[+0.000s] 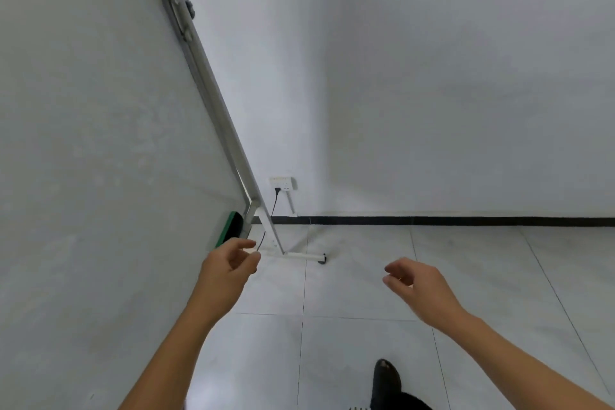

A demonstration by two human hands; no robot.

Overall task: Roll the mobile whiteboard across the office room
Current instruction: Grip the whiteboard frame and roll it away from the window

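Observation:
The mobile whiteboard (100, 143) fills the left of the head view, its white surface seen at a slant with a metal frame edge (213, 100) running down to a white foot with a dark caster (322, 259). My left hand (229, 265) hovers just off the board's lower right corner, fingers curled and apart, holding nothing. My right hand (417, 286) floats over the floor to the right, fingers loosely spread, well apart from the board.
A green and black eraser (231, 228) sits at the board's bottom corner. A wall socket (282, 183) with a black cord plugged in is behind the frame. White wall and black skirting ahead; pale tiled floor. My dark shoe (386, 379) is below.

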